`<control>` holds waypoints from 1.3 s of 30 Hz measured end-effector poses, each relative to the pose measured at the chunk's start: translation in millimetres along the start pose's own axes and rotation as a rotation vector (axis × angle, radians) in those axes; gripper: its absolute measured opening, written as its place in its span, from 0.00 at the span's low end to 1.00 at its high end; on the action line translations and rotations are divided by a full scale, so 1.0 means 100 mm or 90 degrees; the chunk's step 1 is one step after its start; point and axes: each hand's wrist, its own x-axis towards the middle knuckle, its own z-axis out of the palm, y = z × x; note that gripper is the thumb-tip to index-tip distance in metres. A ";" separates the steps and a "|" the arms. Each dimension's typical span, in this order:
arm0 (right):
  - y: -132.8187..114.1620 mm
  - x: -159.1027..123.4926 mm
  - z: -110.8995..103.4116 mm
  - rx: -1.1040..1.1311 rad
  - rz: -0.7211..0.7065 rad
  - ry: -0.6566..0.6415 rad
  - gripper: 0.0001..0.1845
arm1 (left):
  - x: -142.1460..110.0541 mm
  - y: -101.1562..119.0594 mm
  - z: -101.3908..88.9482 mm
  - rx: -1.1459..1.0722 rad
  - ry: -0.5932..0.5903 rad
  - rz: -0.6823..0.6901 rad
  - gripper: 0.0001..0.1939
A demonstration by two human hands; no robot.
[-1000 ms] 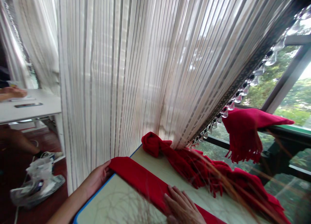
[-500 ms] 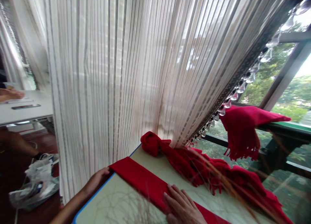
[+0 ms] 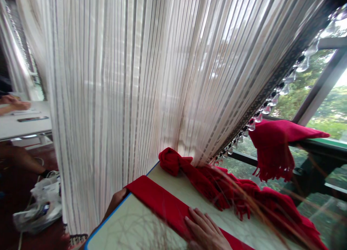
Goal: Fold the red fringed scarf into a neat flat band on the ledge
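Observation:
A folded red scarf [image 3: 159, 203] lies in a flat strip across the pale table [image 3: 127, 224], running over its blue-edged left rim. My right hand [image 3: 206, 232] rests flat on the strip, fingers stretched out and together. My left hand [image 3: 116, 201] is at the table's left edge by the scarf's end, mostly hidden under the rim and the curtain, so its fingers cannot be made out. More red scarves [image 3: 217, 185] lie crumpled in a heap along the far side of the table.
A striped sheer curtain [image 3: 141, 80] with a beaded hem hangs just behind the table. Another red fringed scarf [image 3: 273, 145] drapes over the window rail at right. At left, another person's hand [image 3: 12, 102] rests on a white table with a phone [image 3: 32, 118]; bags [image 3: 40, 203] lie on the floor.
My left hand has slipped further down behind the table's edge and the curtain, showing less. The right hand stays flat on the scarf. The view has shifted slightly.

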 end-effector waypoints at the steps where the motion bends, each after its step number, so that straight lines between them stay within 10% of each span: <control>1: -0.01 0.01 -0.02 -0.001 0.000 -0.007 0.36 | 0.00 0.00 -0.02 0.025 -0.004 0.021 0.13; 11: -0.06 -0.01 -0.12 0.050 0.009 0.024 0.38 | 0.14 0.06 -0.34 0.191 -0.036 0.126 0.14; 39: -0.17 0.03 -0.45 0.068 0.002 -0.042 0.34 | 0.00 -0.04 -0.34 0.232 0.056 0.107 0.24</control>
